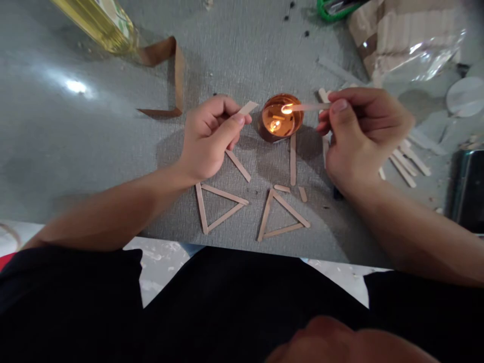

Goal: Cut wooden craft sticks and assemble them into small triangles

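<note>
In my left hand (214,136), a wooden craft stick (249,107) with a slanted end is pinched between thumb and fingers. My right hand (359,128) grips a pale, translucent glue stick (312,107), its tip in the flame over a lit candle in an amber glass (269,132). Below the hands lie two triangles made of craft sticks, a left triangle (224,194) and a right triangle (266,214). One loose craft stick (239,166) lies under my left hand, and another craft stick (293,161) lies by the glass. Two short cut pieces (282,188) rest above the right triangle.
A bottle of yellow liquid (109,30) and a bent brown strip (177,80) are at upper left. At upper right are a clear packet of craft sticks (404,40) and a green-handled tool (333,12). Loose sticks (406,161) and a dark phone-like object (469,191) lie right.
</note>
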